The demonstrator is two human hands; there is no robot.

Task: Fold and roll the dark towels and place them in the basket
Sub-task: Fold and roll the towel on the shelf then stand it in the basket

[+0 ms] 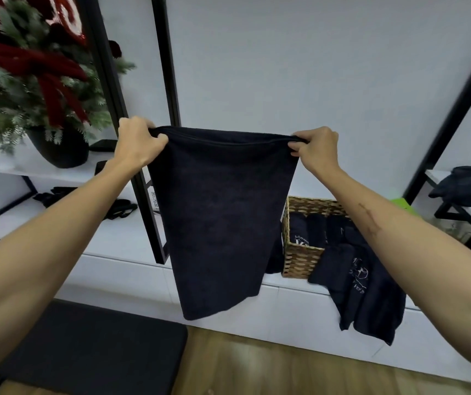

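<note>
Dark navy cloth fills the middle of your view: one towel (pixel 222 218) hangs in the air from your two hands, doubled over along its top edge, its lower hem slanting down to the left above the white bench (pixel 120 240). Count what else is there: one wicker basket (pixel 299 260) on the bench to the right, with at least three rolled towels (pixel 317 226) standing inside it, though your right forearm hides part of the basket, so the full number cannot be told. One more loose towel (pixel 371 295), with pale lettering on it, lies just in front of the basket and hangs over the bench edge.

Your left hand (pixel 137 141) is clenched around the top left corner of the held towel, fingers curled over the bunched edge. Your right hand (pixel 317 149) pinches the top right corner the same way, thumb and fingers closed on the cloth. The top edge is stretched nearly level between them.

To the far left, one potted fir tree (pixel 34 89) with red ribbon stands on a shelf. A black frame post (pixel 148 212) runs down just behind the towel's left edge. The bench top left of the towel is bare white, apart from a few small dark items (pixel 120 209). At the far right, a dark bundle of cloth (pixel 468 186) sits on a small rack. A dark mat (pixel 91 354) lies on the wooden floor below.
</note>
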